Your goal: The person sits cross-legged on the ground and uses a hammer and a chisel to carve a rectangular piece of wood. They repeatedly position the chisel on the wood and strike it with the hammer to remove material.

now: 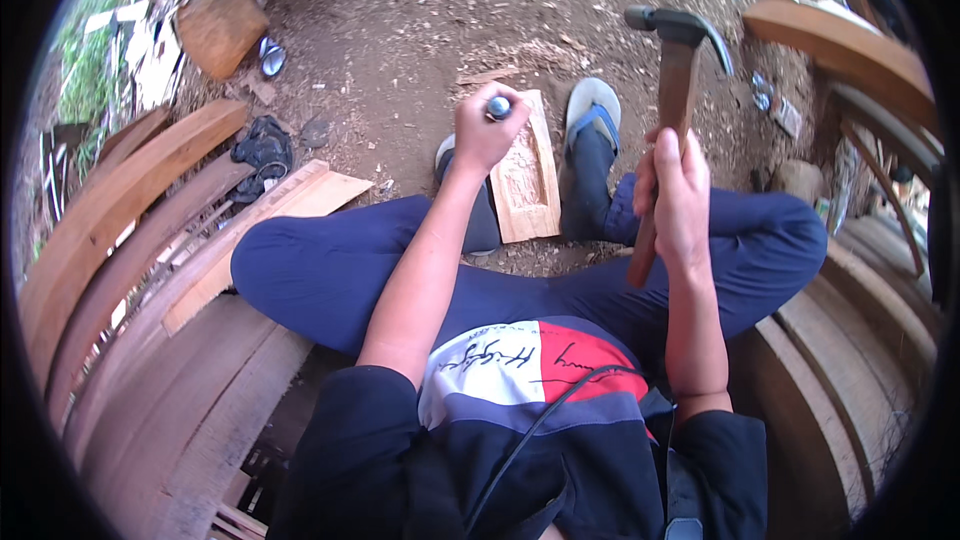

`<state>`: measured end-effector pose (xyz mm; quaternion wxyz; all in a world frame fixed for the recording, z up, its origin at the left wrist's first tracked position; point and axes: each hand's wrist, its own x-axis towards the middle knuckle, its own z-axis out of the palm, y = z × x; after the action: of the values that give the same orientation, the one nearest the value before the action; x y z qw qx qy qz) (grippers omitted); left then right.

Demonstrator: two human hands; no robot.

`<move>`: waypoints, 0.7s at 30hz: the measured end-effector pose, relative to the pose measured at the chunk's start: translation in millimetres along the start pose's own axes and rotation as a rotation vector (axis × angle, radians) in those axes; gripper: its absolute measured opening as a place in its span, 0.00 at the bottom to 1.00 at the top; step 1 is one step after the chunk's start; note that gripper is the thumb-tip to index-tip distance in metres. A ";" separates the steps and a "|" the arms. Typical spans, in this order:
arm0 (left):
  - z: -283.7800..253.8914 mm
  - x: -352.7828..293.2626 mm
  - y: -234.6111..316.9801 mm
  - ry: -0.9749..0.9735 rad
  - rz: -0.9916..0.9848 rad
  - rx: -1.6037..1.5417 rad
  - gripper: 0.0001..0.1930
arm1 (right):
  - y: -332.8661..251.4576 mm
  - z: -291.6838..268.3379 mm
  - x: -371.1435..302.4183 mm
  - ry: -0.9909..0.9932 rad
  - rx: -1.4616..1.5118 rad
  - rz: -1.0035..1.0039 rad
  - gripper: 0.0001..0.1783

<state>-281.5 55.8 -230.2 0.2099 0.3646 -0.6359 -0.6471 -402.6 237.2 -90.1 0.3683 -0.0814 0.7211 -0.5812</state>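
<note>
Between my feet lies a pale wooden block (pixel 530 223) with a long rough hollow cut into its top. My left hand (pixel 486 135) is closed around an upright chisel (pixel 499 107) above the far left part of the hollow. Only the chisel's round butt end shows; the fist hides its blade. My right hand (pixel 682 202) grips the wooden handle of a claw hammer (pixel 677 85). The hammer is raised over my right knee, its metal head up and apart from the chisel.
My sandalled right foot (pixel 592 125) is beside the block, and my left foot is partly hidden. Wood chips litter the dirt ground (pixel 390 30). Curved timber pieces (pixel 150 195) are stacked at left, with more curved timbers (pixel 850 45) at right. A black bundle (pixel 263 152) lies on the left.
</note>
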 end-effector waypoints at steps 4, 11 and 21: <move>7.1 16.6 -2.5 0.028 0.071 -0.136 0.13 | 16.5 -24.0 -5.0 0.136 0.145 0.125 0.19; -15.6 102.0 -16.3 0.121 -0.210 -0.202 0.15 | 12.1 -28.3 -13.6 0.026 0.291 0.179 0.18; -62.4 62.9 -42.5 0.029 -0.610 -0.170 0.15 | 11.8 -30.0 -24.8 -0.060 0.404 0.318 0.18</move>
<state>-267.9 -27.8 -279.9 0.0449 0.5287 -0.4379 -0.7257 -400.0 277.7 -88.2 0.4849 0.0909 0.5830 -0.6456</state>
